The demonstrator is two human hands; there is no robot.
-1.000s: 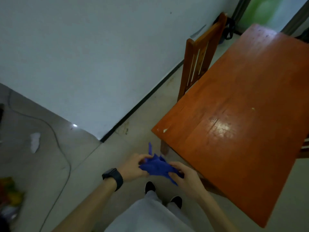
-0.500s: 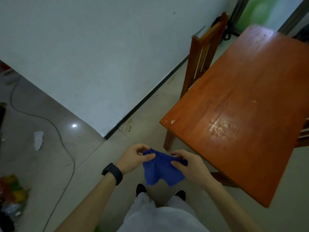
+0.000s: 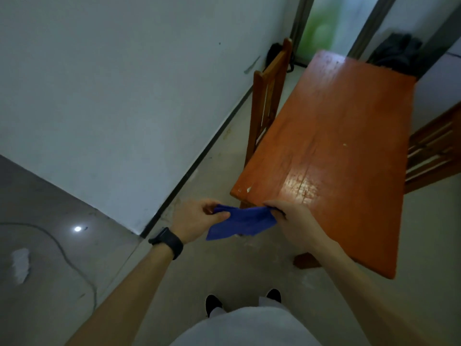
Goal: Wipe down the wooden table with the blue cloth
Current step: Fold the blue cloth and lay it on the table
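Observation:
The blue cloth [image 3: 243,222] hangs spread between my two hands, in the air just short of the table's near left corner. My left hand [image 3: 197,219], with a black watch on its wrist, pinches the cloth's left edge. My right hand [image 3: 294,221] pinches its right edge, over the table's near edge. The wooden table [image 3: 331,151] has a glossy orange-brown top that runs away to the upper right, with a few pale specks on it.
A wooden chair [image 3: 268,96] stands at the table's left side by the white wall [image 3: 119,83]. Another chair [image 3: 434,148] is at the right side. A dark bag [image 3: 396,53] lies beyond the far end. A cable [image 3: 62,253] and a white scrap [image 3: 21,264] lie on the floor at left.
The cloth went from bunched between my hands to pulled out wide. My hands have moved apart and up toward the table's near corner, and I have come closer to the table.

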